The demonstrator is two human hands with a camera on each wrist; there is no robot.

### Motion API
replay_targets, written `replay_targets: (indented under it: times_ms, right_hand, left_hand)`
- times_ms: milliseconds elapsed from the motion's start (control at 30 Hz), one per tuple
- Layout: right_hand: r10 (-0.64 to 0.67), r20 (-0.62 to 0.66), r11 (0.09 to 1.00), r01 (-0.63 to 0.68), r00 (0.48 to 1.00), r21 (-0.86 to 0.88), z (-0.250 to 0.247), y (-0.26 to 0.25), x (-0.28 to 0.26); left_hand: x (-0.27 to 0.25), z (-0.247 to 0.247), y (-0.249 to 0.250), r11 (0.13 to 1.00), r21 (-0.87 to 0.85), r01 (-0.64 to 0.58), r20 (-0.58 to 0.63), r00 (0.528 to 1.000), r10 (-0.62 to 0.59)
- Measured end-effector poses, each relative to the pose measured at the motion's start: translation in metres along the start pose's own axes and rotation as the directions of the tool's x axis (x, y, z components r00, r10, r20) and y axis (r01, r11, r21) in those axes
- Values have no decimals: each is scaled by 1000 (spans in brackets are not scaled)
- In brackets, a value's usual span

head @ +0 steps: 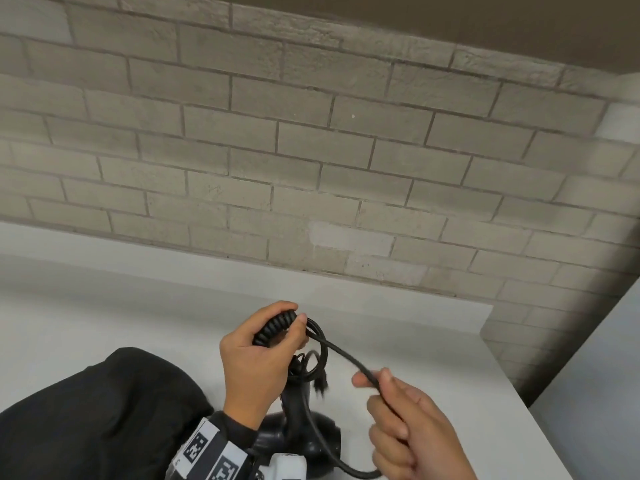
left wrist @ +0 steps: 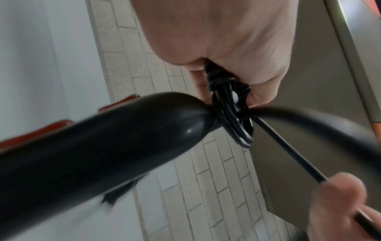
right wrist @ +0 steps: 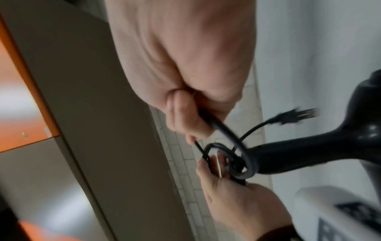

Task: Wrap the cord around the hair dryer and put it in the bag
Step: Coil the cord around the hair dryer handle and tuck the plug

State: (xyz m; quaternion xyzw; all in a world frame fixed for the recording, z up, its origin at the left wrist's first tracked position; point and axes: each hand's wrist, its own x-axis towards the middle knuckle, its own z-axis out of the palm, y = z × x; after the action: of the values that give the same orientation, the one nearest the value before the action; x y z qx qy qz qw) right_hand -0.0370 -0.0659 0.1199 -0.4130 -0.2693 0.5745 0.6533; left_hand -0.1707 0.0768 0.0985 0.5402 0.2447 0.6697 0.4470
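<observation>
Hair dryer, black, hangs below the left hand over the white table; its body is mostly hidden behind the left wrist and cut off at the head view's bottom edge. Left hand curls around the coiled section of the cord, with a few loops bunched at the handle's end. Right hand pinches the straight cord run between thumb and fingers, pulled taut from the loops. Plug dangles near the handle, motion-blurred. Black bag lies on the table at left, partly cut off; its opening can't be made out. Both wrist views are blurry; dryer nozzle is not clearly visible. Brick wall behind.
</observation>
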Motion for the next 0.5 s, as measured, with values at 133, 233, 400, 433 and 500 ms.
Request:
replay_targets:
  times_ms: [133, 233, 400, 433, 500]
  right_hand:
    - [14, 131, 937, 33, 991, -347, -19, 16, -1]
    - [-81, 103, 889, 118, 991, -442, -32, 36, 0]
    - [-154, 227, 988, 149, 961, 41, -46, 44, -2]
    - [-237, 169, 961, 206, 957, 181, -53, 42, -3]
    - [-223, 103, 942, 187, 969, 280, -54, 38, -2]
  left_hand:
    - [1, -6, -1, 999, 44, -15, 0, 1000, 15]
    - [3, -11, -5, 998, 62, -4, -14, 1000, 5]
    - [2, -13, -6, 994, 105, -23, 42, 999, 19]
    - [1, -12, -6, 994, 106, -26, 53, 998, 20]
    - [-2, -9, -7, 997, 82, -8, 61, 998, 3]
